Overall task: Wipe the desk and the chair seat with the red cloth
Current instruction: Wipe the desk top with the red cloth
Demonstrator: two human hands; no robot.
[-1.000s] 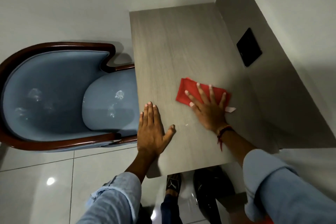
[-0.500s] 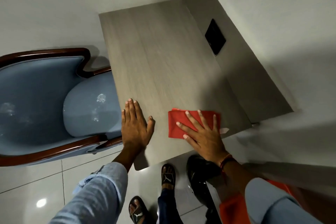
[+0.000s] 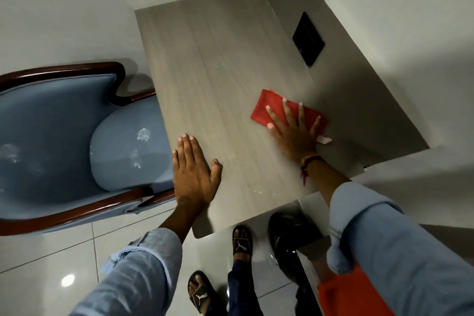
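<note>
A folded red cloth (image 3: 266, 108) lies flat on the grey wood-grain desk (image 3: 218, 64), near its right side. My right hand (image 3: 295, 131) presses down on the cloth with fingers spread. A small white tag (image 3: 324, 140) sticks out beside the hand. My left hand (image 3: 193, 174) rests flat and empty on the desk's left front edge. To the left stands the blue chair; its seat (image 3: 123, 151) shows pale smudges and is partly tucked under the desk.
The chair has a dark wooden frame (image 3: 77, 69) and blue backrest. A black socket plate (image 3: 307, 40) sits on the grey panel right of the desk. A black bin (image 3: 289, 238) and my sandalled feet (image 3: 242, 241) are on the tiled floor below.
My right hand slid the red cloth from the desk's front edge back toward the right panel. The left hand stayed flat on the desk edge. The camera view shifted.
</note>
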